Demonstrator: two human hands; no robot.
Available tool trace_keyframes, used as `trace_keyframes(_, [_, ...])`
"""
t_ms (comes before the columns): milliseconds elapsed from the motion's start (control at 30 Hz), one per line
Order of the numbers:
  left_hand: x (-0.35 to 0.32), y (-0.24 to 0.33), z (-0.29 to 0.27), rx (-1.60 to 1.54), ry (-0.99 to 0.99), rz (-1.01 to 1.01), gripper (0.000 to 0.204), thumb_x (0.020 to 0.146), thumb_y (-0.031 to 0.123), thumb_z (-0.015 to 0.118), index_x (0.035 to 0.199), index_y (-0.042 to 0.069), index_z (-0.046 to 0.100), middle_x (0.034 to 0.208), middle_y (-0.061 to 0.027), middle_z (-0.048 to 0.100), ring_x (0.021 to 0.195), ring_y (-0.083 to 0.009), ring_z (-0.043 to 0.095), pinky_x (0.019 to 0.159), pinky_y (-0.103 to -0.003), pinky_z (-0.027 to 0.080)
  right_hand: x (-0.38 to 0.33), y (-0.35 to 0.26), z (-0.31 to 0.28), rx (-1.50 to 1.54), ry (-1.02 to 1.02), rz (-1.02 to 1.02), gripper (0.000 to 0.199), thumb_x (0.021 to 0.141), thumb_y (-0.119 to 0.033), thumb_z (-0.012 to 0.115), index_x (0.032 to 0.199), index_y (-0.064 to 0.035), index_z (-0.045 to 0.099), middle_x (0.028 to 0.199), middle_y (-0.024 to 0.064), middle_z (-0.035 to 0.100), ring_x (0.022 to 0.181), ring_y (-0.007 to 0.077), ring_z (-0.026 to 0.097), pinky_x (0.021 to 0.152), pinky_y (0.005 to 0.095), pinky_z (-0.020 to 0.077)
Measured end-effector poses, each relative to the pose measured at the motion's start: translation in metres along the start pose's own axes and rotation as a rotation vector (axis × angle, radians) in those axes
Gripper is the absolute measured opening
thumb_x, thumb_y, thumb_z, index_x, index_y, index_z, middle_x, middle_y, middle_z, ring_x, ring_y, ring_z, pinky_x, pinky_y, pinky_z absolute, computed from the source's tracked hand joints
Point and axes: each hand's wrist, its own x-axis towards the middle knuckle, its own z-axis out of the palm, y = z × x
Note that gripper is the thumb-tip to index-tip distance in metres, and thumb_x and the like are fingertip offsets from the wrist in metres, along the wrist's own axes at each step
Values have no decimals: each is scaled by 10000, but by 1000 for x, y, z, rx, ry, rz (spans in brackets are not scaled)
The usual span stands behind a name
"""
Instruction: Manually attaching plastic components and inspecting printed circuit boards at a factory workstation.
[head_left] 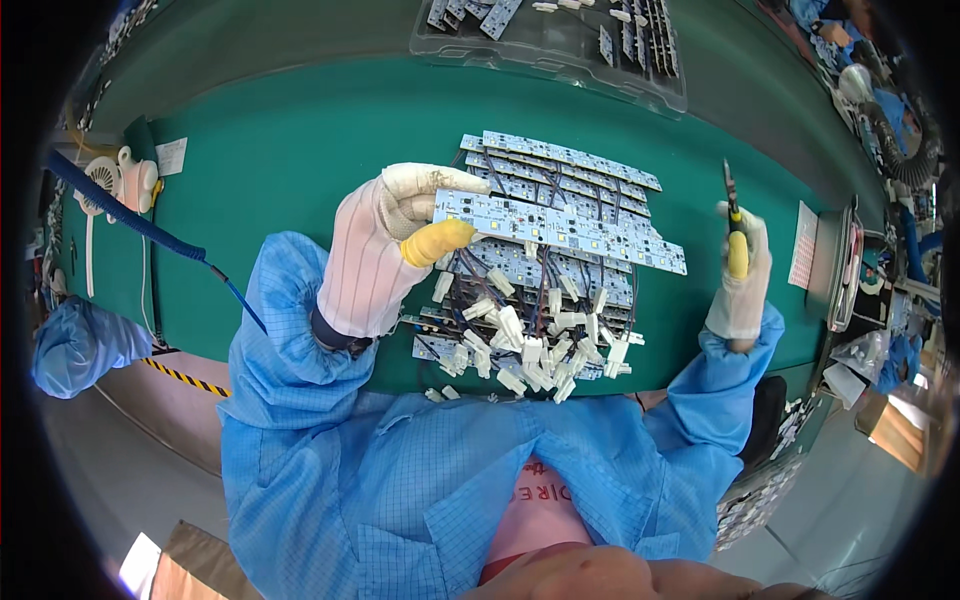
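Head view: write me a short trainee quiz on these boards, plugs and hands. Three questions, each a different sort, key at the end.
1. Multiple choice. What does the right hand hold?
A) a paper cup
B) a slim hand tool
C) a roll of tape

2. True or false: the white plugs are heaped toward the near side of the stacked boards.

3. Short answer. What does the left hand hold, and by which end as seen in the picture?

Key:
1. B
2. True
3. A single board, by its left end, between thumb and fingers
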Motion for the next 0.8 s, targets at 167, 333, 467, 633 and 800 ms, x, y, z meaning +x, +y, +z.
trace_keyframes(167, [-5,-8,3,-49,-61,40,442,811,181,701,1139,-62,530,1018,-155,660,931,-159,627,816,-261,503,5,-103,16,-70,-253,-397,450,748,-359,691,1023,-27,562,890,85,543,790,214,531,697,290,424])
trace_keyframes(333, [-6,-6,2,31,-86,39,481,801,210,700,1151,-68,523,1034,-153,656,960,-161,621,828,-259,499,3,-102,27,-275,-265,-467,523,712,-419,719,1058,-60,562,930,98,564,826,260,548,740,346,435])
trace_keyframes(467, [-6,-8,1,1,-83,40,474,801,201,701,1150,-66,524,1032,-152,656,956,-158,622,831,-259,503,4,-102,26,-313,-246,-515,519,705,-425,720,1049,-67,571,936,80,564,848,256,544,781,352,418])
trace_keyframes(633, [-3,-8,1,-35,-82,30,439,815,169,691,1146,-65,524,1030,-158,654,946,-154,623,820,-258,505,7,-99,26,-249,-348,-421,472,715,-385,721,1029,-66,576,899,82,569,774,240,551,702,323,433])
trace_keyframes(800, [-5,-6,2,-35,-43,23,368,835,102,670,1134,-60,528,994,-151,663,919,-142,625,803,-251,506,17,-85,27,-82,-155,-176,223,760,-63,652,968,-31,582,839,110,589,726,198,569,669,278,444])
